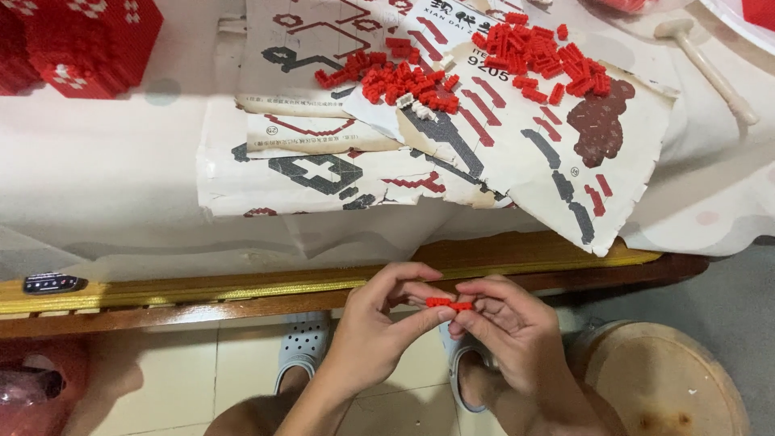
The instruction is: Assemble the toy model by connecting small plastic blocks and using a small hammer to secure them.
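While the left hand [373, 327] and right hand [504, 323] pinch the short red brick strip [450, 304] closed-fingered below the counter [105, 161] edge, at 6 o'clock from the loose brick piles [387, 82], keep the strip level and press studs squarely.

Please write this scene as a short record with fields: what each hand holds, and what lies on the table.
left hand: pinches one end of the red brick strip
right hand: pinches the other end of the strip
place of hands: below the table edge, above the floor
on table: torn instruction sheets, two piles of red bricks, a built red block at far left, a pale mallet at right
near feet: round wooden stool
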